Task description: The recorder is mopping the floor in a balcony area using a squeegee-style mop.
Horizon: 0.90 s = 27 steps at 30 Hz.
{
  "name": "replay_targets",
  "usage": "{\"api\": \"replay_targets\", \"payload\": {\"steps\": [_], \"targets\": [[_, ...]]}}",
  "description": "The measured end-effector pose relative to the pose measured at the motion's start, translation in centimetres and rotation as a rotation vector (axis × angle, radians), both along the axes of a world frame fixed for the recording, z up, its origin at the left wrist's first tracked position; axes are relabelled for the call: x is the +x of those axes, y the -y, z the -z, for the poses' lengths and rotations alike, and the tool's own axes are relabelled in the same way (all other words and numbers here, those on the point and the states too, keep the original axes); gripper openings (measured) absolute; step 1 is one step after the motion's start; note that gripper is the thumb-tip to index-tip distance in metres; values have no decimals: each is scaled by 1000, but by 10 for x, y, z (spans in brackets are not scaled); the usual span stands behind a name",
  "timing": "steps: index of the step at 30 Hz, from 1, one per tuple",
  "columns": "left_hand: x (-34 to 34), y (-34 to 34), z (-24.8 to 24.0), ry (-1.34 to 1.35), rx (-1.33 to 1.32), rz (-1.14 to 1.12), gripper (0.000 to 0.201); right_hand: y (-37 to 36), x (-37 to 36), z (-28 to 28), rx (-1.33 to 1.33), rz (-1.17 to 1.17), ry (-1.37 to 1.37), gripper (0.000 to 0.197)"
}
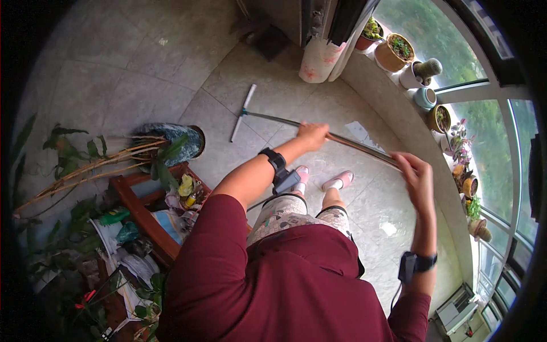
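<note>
A long-handled floor squeegee (360,147) slants across in front of me, its thin metal pole running from upper left to lower right. My left hand (313,137) is closed round the middle of the pole. Higher on the handle, near its end, my right hand (416,174) has its fingers wrapped over it. The narrow, pale T-shaped squeegee head (236,127) lies on the grey tiled floor (171,91), ahead and to the left of my feet. Both wrists wear dark strapped devices.
Several potted plants (394,52) line the curved windowsill at right. A tall planter in blue wrapping (176,145) stands at left beside a wooden rack (149,225) crowded with odds and ends. A white bin with red marks (319,60) is at the far side, near a dark flat object (268,43).
</note>
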<state>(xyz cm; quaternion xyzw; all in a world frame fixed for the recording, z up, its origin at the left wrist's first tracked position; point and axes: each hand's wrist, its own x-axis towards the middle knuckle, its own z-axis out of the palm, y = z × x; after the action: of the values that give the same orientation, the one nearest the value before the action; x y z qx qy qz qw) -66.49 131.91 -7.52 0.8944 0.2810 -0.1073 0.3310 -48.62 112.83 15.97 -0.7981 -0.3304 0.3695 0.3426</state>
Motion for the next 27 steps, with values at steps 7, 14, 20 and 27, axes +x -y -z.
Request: {"api": "replay_targets", "payload": {"steps": [7, 14, 20, 27], "targets": [[-65, -75, 21, -146, 189, -237, 12, -50, -60, 47, 76, -256, 90, 26], [-69, -59, 8, -132, 185, -194, 17, -41, -38, 55, 6, -168, -157, 28], [-90, -59, 32, -153, 210, -324, 17, -69, -43, 70, 63, -357, 11, 28], [-125, -98, 56, -264, 221, -443, 19, -104, -77, 117, 180, -440, 51, 28]]}}
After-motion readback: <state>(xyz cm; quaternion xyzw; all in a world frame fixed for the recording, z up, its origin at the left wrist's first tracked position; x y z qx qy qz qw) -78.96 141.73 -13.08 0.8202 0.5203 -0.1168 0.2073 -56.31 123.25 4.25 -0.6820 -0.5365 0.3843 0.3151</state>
